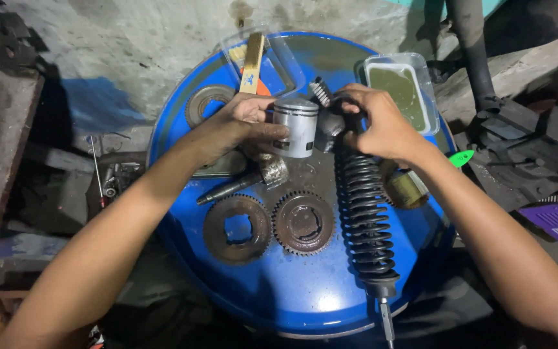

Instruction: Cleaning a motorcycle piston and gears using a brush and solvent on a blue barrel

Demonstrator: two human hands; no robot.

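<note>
Grip state: left hand (243, 123) is closed around a short silver metal piston (295, 127), held upright just above the surface; right hand (376, 126) is closed on the top end of a long black coil-spring shock absorber (363, 213), whose upper eye is lifted while its lower rod end hangs over the near rim. Piston and shock top are held just beside each other; contact cannot be told.

Near to far on the round blue drum-lid surface (292, 291): two rusty toothed gear discs (237, 227) (303, 223) lie flat side by side, untouched; a dark stub shaft with a gear head (247, 181) lies under the left hand; a brass-coloured cylinder (407, 189) sits right of the spring. Farther back a rusty sprocket ring (208, 103), a clear tray with a wooden-backed brush (253, 61) and a clear tub of greenish liquid (398, 87) are seen.

Progress, judged: two parts in hand, the rest laid out and not yet handled.
</note>
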